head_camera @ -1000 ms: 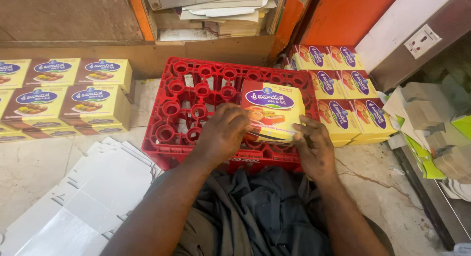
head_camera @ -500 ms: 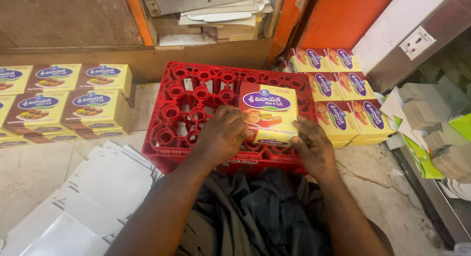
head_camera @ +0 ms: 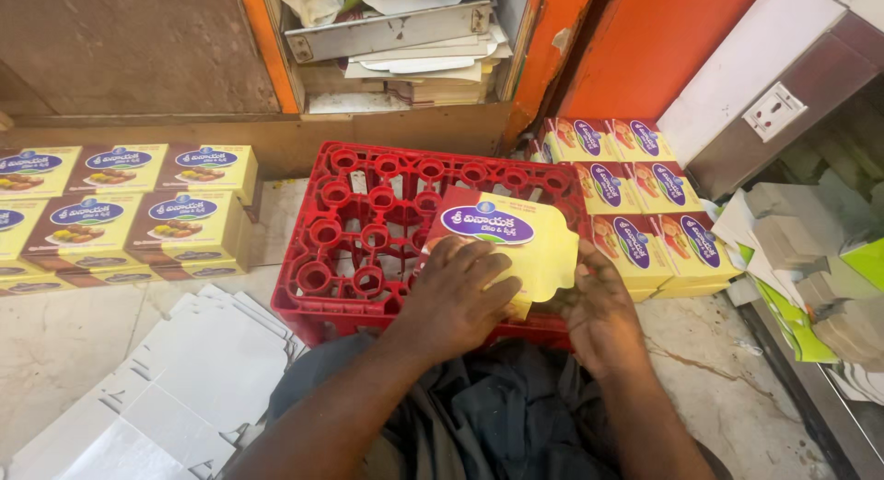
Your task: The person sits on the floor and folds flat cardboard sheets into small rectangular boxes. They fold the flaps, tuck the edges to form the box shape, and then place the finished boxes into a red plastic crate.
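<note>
head view, looking down at lap and floor.

yellow carton [head_camera: 516, 245] rests on top of the red crate [head_camera: 368, 241], at its near right part; the upturned crate serves as the bench, likely because it puts the work at lap height. carton sits tilted, its scalloped flap toward the right.

left hand [head_camera: 460, 296]: fingers spread flat, palm pressing down on the carton's near-left part. no pinch; reads as a hold-down so the card does not slide while being shaped.

right hand [head_camera: 599, 310]: at the carton's right edge beside the flap, fingers curled in toward it. thumb partly hidden, so whether the grip pinches the flap or only pushes on it i cannot tell.

around: finished boxes stacked on the left [head_camera: 120, 208] and another stack on the right [head_camera: 635, 204], both just beside the crate, within arm's reach. flat white card blanks [head_camera: 166, 397] fanned on the floor at near left. shelf with papers [head_camera: 405, 47] beyond the crate.
</note>
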